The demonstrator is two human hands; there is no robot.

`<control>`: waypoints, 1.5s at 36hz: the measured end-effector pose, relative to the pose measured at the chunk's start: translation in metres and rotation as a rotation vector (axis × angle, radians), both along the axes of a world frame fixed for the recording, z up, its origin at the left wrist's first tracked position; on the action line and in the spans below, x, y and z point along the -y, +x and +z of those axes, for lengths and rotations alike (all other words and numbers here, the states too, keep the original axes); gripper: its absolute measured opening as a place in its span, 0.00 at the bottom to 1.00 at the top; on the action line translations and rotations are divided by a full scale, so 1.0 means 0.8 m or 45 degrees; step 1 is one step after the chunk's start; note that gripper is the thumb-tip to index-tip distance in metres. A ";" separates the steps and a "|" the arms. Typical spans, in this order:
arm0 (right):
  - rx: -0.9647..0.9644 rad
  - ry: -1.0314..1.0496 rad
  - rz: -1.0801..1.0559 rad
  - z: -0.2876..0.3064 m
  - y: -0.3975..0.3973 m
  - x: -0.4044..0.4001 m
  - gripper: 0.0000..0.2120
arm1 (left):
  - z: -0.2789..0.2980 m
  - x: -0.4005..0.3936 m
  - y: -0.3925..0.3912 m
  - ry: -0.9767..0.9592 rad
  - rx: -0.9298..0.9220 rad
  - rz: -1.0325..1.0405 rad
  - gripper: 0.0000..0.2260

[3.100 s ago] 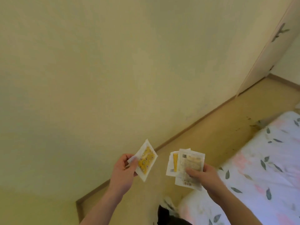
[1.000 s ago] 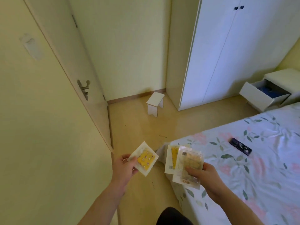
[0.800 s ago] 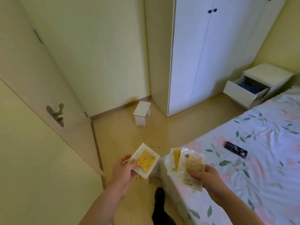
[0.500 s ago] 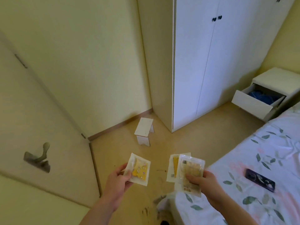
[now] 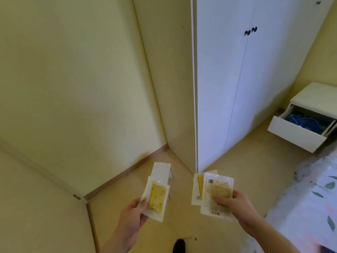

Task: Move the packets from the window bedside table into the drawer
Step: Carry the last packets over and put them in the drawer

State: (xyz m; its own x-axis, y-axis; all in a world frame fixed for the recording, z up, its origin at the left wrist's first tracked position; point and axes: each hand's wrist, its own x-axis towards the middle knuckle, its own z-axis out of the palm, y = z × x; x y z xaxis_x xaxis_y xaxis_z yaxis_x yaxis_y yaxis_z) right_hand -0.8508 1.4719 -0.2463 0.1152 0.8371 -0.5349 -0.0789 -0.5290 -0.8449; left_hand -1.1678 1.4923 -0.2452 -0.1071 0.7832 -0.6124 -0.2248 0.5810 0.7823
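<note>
My left hand (image 5: 130,217) pinches one white packet with a yellow patterned centre (image 5: 156,198) low in the middle of the view. To its right, my right hand (image 5: 234,203) grips a small fanned stack of white and yellow packets (image 5: 214,192). Far off at the right edge stands a white bedside table (image 5: 317,94) with its drawer (image 5: 297,136) pulled open; blue things lie inside it. Both hands are well short of the drawer, over the wooden floor.
A tall white wardrobe (image 5: 237,79) fills the upper right. A small white stool (image 5: 161,170) stands on the floor near the wall corner, partly behind the left packet. The flowered bed (image 5: 310,207) lies at lower right. A door edge (image 5: 45,198) is at lower left.
The view has swung from the bare wall past the door towards the wardrobe and bedside table, and come closer. Both hands keep the same packets; the left packet has turned more upright.
</note>
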 end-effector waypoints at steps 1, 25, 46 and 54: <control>0.007 -0.008 -0.024 -0.003 0.003 -0.020 0.10 | 0.000 -0.028 0.004 -0.013 -0.009 -0.033 0.08; -0.020 -0.124 -1.024 -0.014 0.360 -0.204 0.07 | 0.005 -0.468 0.516 0.106 -0.128 -0.965 0.08; 0.054 -0.266 -1.056 -0.028 0.787 -0.442 0.06 | -0.017 -0.713 0.943 0.061 -0.255 -1.208 0.09; 0.029 -0.357 -1.210 -0.064 0.895 -0.522 0.07 | -0.068 -0.834 1.103 -0.012 -0.303 -1.355 0.07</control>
State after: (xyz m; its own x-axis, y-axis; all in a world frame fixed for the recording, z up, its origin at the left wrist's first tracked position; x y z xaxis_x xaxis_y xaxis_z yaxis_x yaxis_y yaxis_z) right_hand -0.1351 1.8892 -0.2972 0.6862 0.2346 -0.6886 -0.5594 -0.4350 -0.7056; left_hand -0.2851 2.1594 -0.2996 0.5065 0.5402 -0.6720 0.5531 0.3943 0.7339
